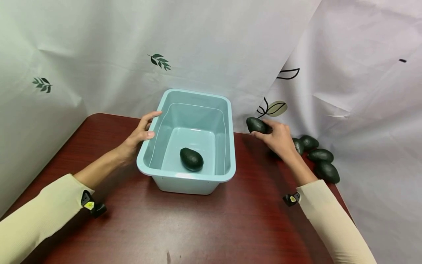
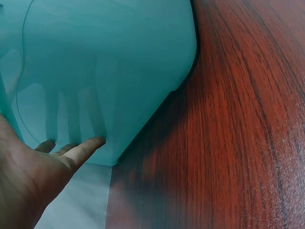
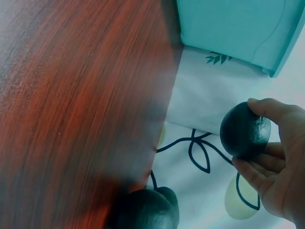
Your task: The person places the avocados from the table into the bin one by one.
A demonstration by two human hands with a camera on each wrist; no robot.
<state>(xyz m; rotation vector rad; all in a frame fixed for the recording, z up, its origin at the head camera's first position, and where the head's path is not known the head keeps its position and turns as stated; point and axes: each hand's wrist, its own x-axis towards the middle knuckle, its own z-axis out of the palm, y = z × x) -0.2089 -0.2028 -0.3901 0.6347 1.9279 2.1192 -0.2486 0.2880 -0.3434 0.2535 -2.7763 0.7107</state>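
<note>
A light blue plastic bin [image 1: 189,176] stands upright on the table with one dark green avocado [image 1: 191,159] lying on its floor. My left hand [image 1: 136,135] grips the bin's left side, with the thumb and index finger at the rim; several fingertips [image 2: 99,140] touch the outer wall in the left wrist view. To the right of the bin, my right hand [image 1: 277,137] holds another avocado [image 1: 256,125] raised, pinched between thumb and fingers. The right wrist view shows this held avocado [image 3: 243,131] with its front side uncovered.
Several more avocados [image 1: 320,156] lie grouped at the table's right edge, partly behind my right wrist. The dark red wooden table [image 1: 197,227] runs back to a white cloth [image 1: 211,44] with leaf prints, which hangs close behind the bin and along both sides.
</note>
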